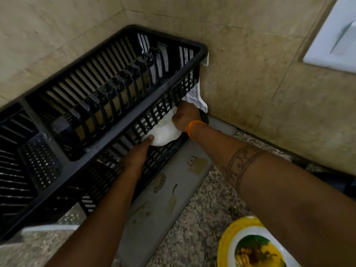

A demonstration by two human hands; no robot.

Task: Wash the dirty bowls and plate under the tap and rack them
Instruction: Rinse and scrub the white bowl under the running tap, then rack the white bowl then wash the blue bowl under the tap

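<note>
A black slatted plastic dish rack [107, 78] stands against the tiled wall, with upright plate dividers inside. Just below its near right wall is a white bowl [165, 132], held between both hands. My left hand [137, 153] presses on the bowl's lower left edge with the thumb on its rim. My right hand [185, 117], with an orange band at the wrist, grips the bowl's upper right side. A dirty plate [248, 245] with a yellow rim and food remains lies at the bottom right, partly hidden by my right forearm.
The rack sits on a grey patterned drip mat [169, 191] over a speckled stone counter [202, 224]. A white perforated tray [196, 97] sticks out behind the rack's right end. A white window frame [335, 41] is at the top right.
</note>
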